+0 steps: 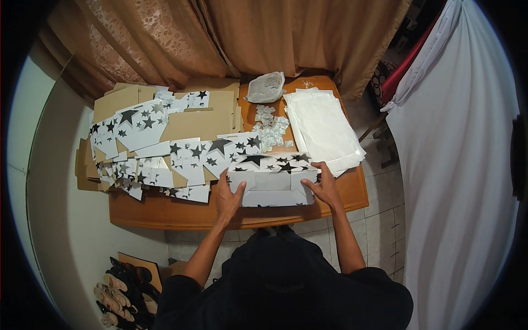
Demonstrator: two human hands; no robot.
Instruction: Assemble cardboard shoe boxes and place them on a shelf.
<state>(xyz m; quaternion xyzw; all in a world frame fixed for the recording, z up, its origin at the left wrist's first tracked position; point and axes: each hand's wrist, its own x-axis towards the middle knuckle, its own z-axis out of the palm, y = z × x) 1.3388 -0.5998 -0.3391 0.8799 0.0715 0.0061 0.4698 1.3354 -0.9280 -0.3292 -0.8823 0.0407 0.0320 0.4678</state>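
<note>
A white cardboard box with black stars (269, 181) is at the table's front edge, between my two hands. My left hand (230, 197) grips its left end, with the thumb along the near face. On the right end my right hand (323, 187) is closed in the same way, thumb toward the front. The box's upper far panel bears the stars, while its near side is plain pale grey-white. Just left of the box lie flat star-printed cardboard blanks (190, 159), overlapping in a loose pile. Most of my fingers are hidden behind the box ends.
Brown cardboard sheets (201, 125) lie among the blanks. Small clear packets (270, 131) are scattered beyond the box, near a crumpled plastic bag (265, 88). A stack of white paper sheets (322, 129) covers the wooden table's (165, 215) right side. Shoes (115, 294) stand on the floor at lower left.
</note>
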